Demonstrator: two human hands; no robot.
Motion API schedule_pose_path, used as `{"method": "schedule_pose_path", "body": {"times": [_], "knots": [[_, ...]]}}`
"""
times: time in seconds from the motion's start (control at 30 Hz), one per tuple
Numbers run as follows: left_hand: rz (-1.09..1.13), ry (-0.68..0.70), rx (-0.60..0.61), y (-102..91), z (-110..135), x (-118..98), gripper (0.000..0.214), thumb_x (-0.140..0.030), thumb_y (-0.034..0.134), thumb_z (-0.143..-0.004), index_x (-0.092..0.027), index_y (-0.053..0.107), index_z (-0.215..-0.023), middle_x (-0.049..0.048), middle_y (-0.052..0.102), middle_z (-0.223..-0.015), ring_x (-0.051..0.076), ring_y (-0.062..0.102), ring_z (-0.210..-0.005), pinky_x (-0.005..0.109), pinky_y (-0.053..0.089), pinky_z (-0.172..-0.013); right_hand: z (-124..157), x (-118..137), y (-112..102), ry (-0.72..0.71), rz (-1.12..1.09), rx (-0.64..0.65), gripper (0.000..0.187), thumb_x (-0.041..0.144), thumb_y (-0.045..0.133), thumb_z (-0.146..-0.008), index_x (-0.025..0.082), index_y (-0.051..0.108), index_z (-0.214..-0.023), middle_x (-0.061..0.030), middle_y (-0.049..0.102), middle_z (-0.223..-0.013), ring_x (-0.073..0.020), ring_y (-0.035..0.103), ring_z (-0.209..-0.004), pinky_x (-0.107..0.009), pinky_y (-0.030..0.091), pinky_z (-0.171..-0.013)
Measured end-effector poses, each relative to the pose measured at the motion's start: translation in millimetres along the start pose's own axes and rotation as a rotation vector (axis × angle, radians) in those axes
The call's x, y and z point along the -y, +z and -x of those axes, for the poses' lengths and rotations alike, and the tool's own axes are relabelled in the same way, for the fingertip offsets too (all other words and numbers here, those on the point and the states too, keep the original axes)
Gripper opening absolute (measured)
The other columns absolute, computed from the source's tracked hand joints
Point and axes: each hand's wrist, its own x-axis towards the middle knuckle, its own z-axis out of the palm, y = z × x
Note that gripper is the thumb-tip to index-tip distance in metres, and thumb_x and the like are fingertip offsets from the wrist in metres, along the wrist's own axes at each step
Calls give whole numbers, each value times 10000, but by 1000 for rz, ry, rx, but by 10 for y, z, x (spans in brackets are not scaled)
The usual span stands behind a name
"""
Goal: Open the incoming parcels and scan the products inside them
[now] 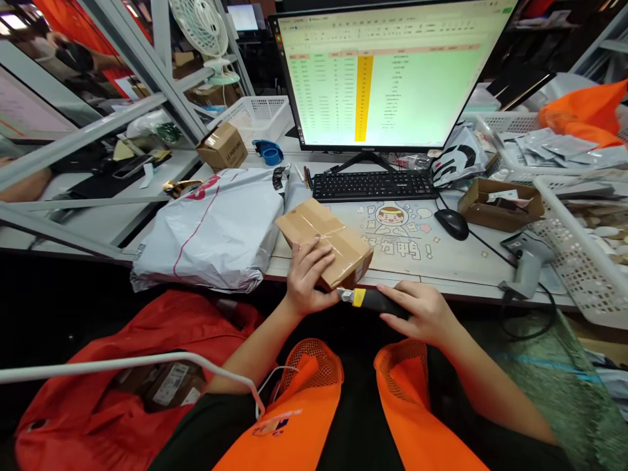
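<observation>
Left hand [307, 275] clamped on cardboard box [326, 241], steadying it at desk [441, 261] edge; right hand [424, 314] closed around box cutter [370, 299], blade at box's near side.

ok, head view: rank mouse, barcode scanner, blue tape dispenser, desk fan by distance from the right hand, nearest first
From the right hand, whose grip is on the utility knife:
1. Mouse, on the desk just beyond the hand, slightly right.
2. Barcode scanner, at the desk edge, farther right; close to the mouse, but a bit farther.
3. Blue tape dispenser, back left, beside the monitor.
4. Desk fan, far back left, raised.
</observation>
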Motion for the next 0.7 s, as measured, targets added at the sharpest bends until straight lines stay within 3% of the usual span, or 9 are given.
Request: {"method": "schedule_pose_path", "body": {"times": [0.13, 0.37, 0.57, 0.7], "knots": [[28, 0, -28, 21, -23, 20, 518, -489, 505, -978, -198, 612, -1392, 160, 732, -1263, 345, 613, -1347, 620, 347, -1227, -43, -48, -22, -5, 70, -11, 434, 365, 652, -982, 159, 665, -1364, -59, 670, -856, -178, 626, -712, -295, 485, -633], [-21, -9, 7, -16, -9, 40, 541, -540, 408, -998, -214, 629, -1369, 138, 751, -1234, 332, 648, -1309, 603, 378, -1219, -20, -149, 5, -41, 92, 4, 399, 389, 648, -977, 197, 702, -1322, -47, 672, -830, -165, 611, -693, -285, 456, -629], [25, -9, -13, -14, -27, 38, 501, -486, 491, -979, -209, 636, -1371, 139, 746, -1259, 331, 639, -1320, 612, 369, -1223, -44, -227, 130, -40, 129, -67, 387, 418, 677, -970, 205, 732, -1289, -68, 695, -877, -178, 624, -745, -297, 478, -689], [41, 2, 7, -32, -23, 21, 485, -467, 519, -968, -209, 647, -1358, 134, 754, -1241, 320, 656, -1294, 603, 369, -1224, 21, -573, 66, 46, 145, -100, 399, 423, 691, -959, 218, 741, -1298, -79, 719, -907, -188, 651, -773, -299, 504, -718]]}}
